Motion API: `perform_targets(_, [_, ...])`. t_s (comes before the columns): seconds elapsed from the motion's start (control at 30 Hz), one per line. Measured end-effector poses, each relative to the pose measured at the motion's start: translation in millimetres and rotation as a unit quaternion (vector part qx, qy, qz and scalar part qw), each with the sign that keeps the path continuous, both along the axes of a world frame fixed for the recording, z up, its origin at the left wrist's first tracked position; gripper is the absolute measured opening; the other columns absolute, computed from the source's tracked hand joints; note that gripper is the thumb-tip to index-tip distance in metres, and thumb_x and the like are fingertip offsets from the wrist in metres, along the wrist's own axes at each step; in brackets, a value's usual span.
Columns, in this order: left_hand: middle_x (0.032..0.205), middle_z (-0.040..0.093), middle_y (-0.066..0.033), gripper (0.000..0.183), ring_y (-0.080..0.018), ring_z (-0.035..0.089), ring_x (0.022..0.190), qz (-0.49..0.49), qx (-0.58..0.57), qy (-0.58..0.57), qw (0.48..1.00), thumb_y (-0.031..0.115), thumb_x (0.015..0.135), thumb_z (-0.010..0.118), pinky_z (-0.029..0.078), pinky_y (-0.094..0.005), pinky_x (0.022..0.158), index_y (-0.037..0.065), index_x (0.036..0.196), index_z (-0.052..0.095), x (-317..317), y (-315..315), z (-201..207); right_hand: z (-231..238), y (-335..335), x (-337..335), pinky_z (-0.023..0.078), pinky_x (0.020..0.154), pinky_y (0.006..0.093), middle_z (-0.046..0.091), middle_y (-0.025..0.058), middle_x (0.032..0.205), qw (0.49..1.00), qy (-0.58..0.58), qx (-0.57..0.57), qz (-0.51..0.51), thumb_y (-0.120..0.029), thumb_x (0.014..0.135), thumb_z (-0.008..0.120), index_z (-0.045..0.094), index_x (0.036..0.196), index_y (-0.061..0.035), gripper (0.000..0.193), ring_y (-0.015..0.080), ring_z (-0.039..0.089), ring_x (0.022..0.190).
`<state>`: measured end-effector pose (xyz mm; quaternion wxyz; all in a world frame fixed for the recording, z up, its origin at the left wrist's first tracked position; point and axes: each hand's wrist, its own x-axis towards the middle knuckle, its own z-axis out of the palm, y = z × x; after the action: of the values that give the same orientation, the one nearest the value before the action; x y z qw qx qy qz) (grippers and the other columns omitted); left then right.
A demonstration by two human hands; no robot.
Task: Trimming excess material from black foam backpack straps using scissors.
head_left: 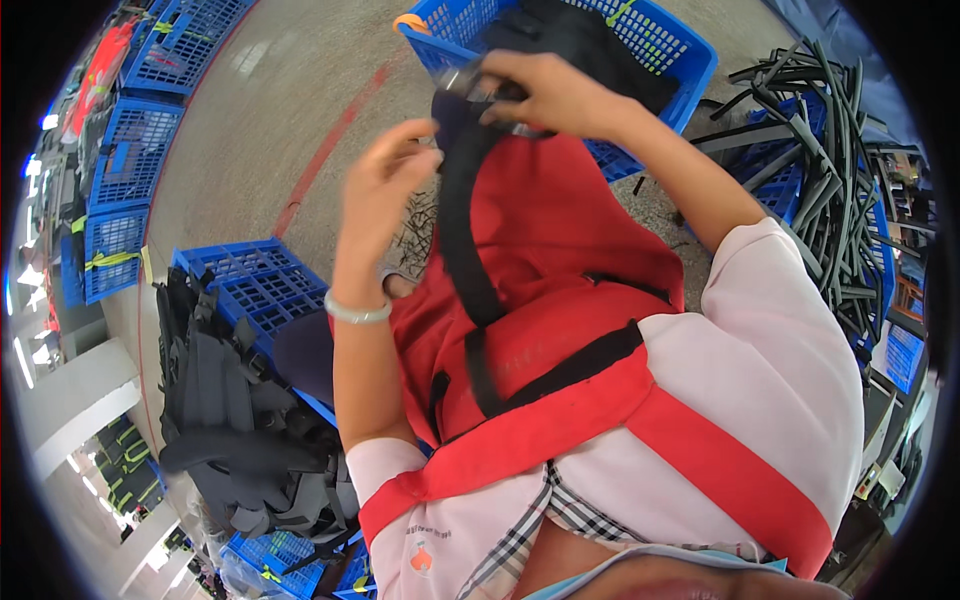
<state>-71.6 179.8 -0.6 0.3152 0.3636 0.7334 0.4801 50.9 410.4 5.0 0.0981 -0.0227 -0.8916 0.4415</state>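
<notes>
A wide black strap [461,225] runs up over my red apron [540,220] to my hands. At its far end, my right hand [548,92] grips the dark webbing with bent fingers. A shiny, blurred piece [460,80] shows beside those fingertips; I cannot tell what it is. My left hand [385,180] is just left of the strap, its thumb and fingers apart and slightly blurred, with nothing seen between them. Whether its fingertips touch the dark fabric is unclear.
Beyond my hands is a blue basket [690,60] holding black items. To the right, many dark strips [815,170] are heaped over blue crates. Black strapped gear [230,400] lies on the left by another blue crate [255,290]. More crates [135,150] line a red floor stripe.
</notes>
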Motion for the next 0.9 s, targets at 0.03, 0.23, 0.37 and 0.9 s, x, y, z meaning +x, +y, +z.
perform_targets(0.03, [0.107,0.065,-0.0063,0.031,-0.0146,0.061,0.098,0.083,0.112,-0.047,0.989,0.009,0.086,0.064,0.046,-0.0282,0.087,0.002,0.116,0.061,0,-4,-2,-16,30,5,0.047,0.060,0.0338,0.061,0.0064,0.080,0.998,0.026,-0.017,-0.059,-0.017,0.081,0.071,0.055,0.098,-0.0031,0.028,0.0191,0.060,0.067])
perform_targets(0.23, [0.107,0.064,-0.0079,0.023,-0.0140,0.061,0.092,0.278,0.107,-0.193,0.935,0.007,0.091,0.060,0.049,-0.0260,0.081,0.000,0.113,0.062,-25,-92,-52,-96,187,-12,0.034,0.043,0.0290,0.050,0.0005,0.054,0.915,0.022,-0.159,-0.371,-0.020,0.081,0.074,0.055,0.071,-0.0071,0.025,0.0122,0.046,0.046])
perform_targets(0.37, [0.102,0.065,-0.0066,0.022,-0.0125,0.060,0.082,0.295,0.067,-0.289,0.908,0.007,0.091,0.060,0.048,-0.0240,0.076,0.001,0.112,0.062,-1,-91,-91,-229,243,0,0.045,0.052,0.0284,0.061,0.0061,0.070,0.898,-0.059,-0.155,-0.407,-0.028,0.080,0.075,0.061,0.086,-0.0023,0.030,0.0139,0.057,0.058])
perform_targets(0.9, [0.084,0.064,-0.0002,0.019,-0.0074,0.055,0.069,0.370,0.030,0.043,0.927,0.006,0.082,0.066,0.045,-0.0226,0.062,0.005,0.101,0.067,24,-134,-58,-208,140,-10,0.041,0.062,0.0205,0.063,0.0014,0.089,0.890,-0.060,-0.401,-0.210,-0.018,0.094,0.058,0.062,0.112,0.0003,0.026,0.0082,0.055,0.072])
